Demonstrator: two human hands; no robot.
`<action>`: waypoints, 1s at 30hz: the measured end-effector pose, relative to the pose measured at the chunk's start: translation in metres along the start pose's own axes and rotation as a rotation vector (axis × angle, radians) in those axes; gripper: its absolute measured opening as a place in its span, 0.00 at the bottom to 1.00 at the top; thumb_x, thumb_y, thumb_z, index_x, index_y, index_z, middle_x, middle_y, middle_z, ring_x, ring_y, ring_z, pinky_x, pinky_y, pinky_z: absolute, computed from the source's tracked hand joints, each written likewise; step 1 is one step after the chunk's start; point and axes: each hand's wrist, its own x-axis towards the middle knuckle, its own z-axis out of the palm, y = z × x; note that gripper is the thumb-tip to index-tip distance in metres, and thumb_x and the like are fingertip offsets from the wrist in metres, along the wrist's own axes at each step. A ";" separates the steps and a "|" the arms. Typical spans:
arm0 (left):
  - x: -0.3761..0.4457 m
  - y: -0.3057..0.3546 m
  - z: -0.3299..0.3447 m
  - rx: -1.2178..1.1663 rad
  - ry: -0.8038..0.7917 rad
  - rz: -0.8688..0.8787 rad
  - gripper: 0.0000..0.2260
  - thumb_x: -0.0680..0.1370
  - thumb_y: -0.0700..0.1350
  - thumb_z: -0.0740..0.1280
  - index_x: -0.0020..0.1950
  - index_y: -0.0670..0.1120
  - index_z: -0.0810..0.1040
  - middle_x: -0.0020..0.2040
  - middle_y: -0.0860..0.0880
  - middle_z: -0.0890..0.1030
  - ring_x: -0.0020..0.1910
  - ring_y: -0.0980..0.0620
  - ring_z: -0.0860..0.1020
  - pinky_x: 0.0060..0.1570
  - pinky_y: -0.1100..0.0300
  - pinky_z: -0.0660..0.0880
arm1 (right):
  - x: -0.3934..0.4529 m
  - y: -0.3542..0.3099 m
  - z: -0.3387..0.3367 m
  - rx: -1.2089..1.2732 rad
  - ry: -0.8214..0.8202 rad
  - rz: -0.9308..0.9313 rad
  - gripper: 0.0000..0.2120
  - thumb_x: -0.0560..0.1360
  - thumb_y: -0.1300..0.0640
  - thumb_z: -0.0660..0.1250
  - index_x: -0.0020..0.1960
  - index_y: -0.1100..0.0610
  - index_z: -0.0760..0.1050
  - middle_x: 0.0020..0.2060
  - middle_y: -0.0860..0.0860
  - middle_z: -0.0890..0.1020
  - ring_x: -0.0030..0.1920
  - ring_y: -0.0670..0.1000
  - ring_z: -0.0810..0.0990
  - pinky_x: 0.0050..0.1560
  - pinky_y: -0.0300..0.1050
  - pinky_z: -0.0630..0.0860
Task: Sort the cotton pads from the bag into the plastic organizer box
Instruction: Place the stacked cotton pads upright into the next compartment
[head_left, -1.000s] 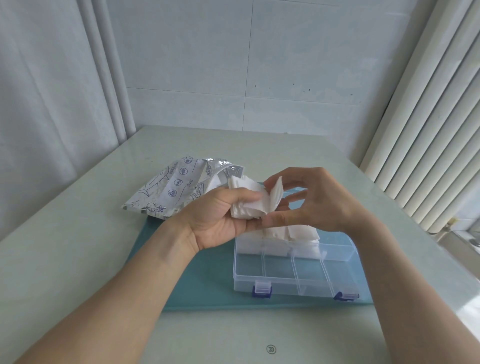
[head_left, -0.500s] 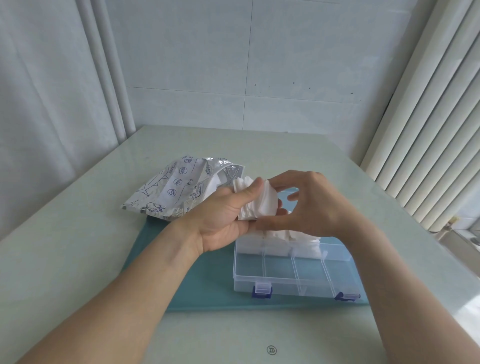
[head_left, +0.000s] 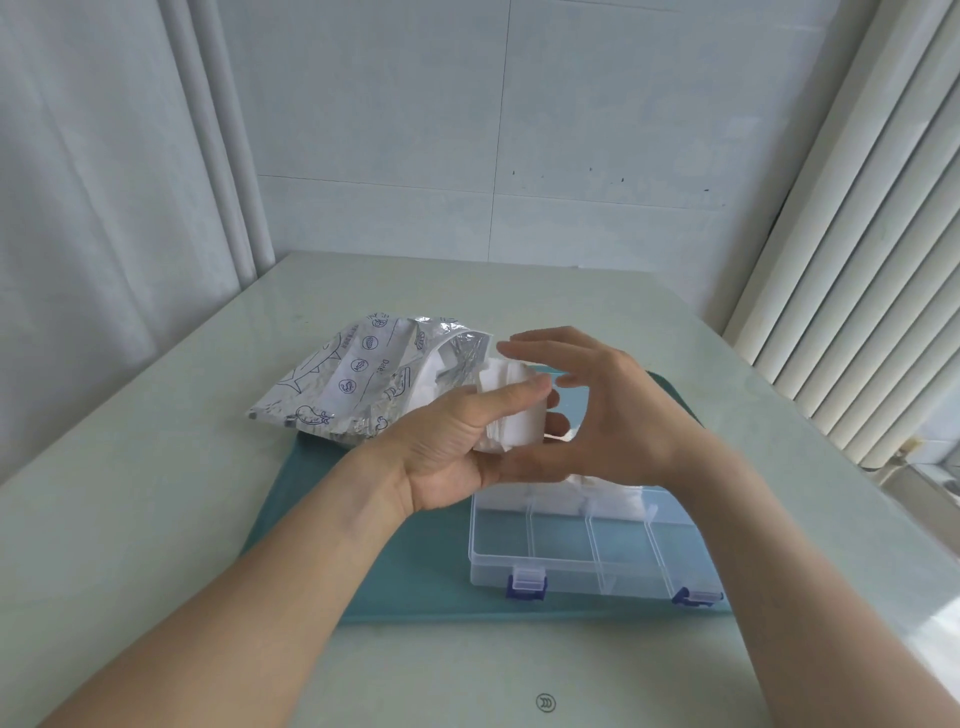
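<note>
While the pale table (head_left: 156, 493) and the teal mat (head_left: 415, 561) fill most of the view, the work sits in the middle: a clear plastic box (head_left: 582, 561) lies lid-open on the mat, its near row of compartments showing nothing inside and its far row holding white pads partly hidden behind the hands. Behind and left of it lies the printed foil bag (head_left: 358, 384), mouth open toward the box. The left hand (head_left: 457, 441) is curled round a stack of cotton pads (head_left: 511, 410), thumb on top, above the box's far left corner. The right hand (head_left: 597, 410) hovers beside the stack with fingers spread and loose, grasping nothing; its thumb seems to brush the stack's underside, though I cannot be sure. The pads look light, soft and easily crushed, so a single one is probably best peeled off by its edge with a gentle pinch. How many pads remain in the bag cannot be seen.
</note>
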 end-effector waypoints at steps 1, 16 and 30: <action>0.000 0.000 0.000 0.005 0.000 0.004 0.05 0.74 0.47 0.71 0.42 0.48 0.86 0.40 0.46 0.81 0.43 0.49 0.81 0.49 0.52 0.79 | 0.000 -0.001 0.001 0.013 -0.031 -0.004 0.45 0.59 0.45 0.85 0.73 0.46 0.72 0.66 0.38 0.74 0.65 0.36 0.73 0.63 0.27 0.68; 0.006 -0.002 -0.006 -0.142 0.003 0.009 0.24 0.68 0.55 0.76 0.57 0.43 0.74 0.44 0.47 0.81 0.46 0.47 0.82 0.43 0.55 0.79 | 0.001 -0.015 0.015 0.014 0.043 -0.065 0.36 0.58 0.48 0.85 0.64 0.50 0.78 0.51 0.42 0.81 0.53 0.46 0.77 0.51 0.35 0.74; 0.004 0.001 -0.006 -0.098 -0.026 0.055 0.35 0.60 0.61 0.79 0.60 0.44 0.78 0.55 0.42 0.80 0.56 0.41 0.79 0.55 0.49 0.78 | 0.001 -0.014 0.015 0.149 0.014 -0.020 0.44 0.54 0.52 0.88 0.67 0.47 0.75 0.64 0.42 0.71 0.53 0.38 0.78 0.44 0.27 0.76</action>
